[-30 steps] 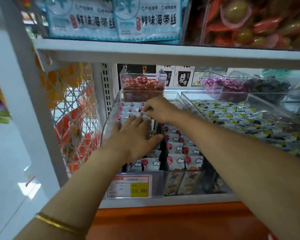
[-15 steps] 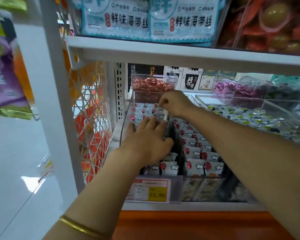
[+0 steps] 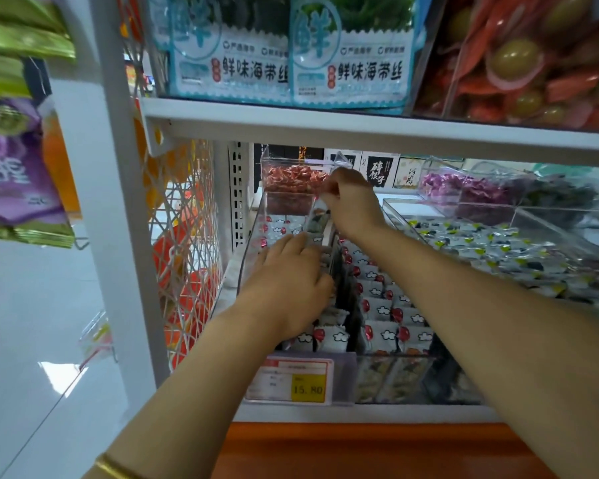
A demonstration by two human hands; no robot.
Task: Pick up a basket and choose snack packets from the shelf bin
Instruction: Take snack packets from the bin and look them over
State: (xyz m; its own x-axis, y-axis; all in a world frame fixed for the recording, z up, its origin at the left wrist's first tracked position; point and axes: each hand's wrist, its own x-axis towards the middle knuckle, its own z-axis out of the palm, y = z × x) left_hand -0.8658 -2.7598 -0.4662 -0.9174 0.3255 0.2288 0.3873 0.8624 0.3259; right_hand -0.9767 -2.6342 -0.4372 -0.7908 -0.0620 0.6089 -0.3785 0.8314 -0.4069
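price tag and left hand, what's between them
Head view: white snack packets with red dots lie between the left hand and the price tag.

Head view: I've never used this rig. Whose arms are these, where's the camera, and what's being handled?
There is no machine here: a person wears one camera on the head, looking forward and down, so the arms are their own. The left hand lies flat, fingers straight, on white snack packets in a clear bin on a shop shelf. The right hand reaches further back, fingers curled at the bin's clear divider; whether they pinch the divider or a packet, I cannot tell. A price tag hangs at the front. No basket shows.
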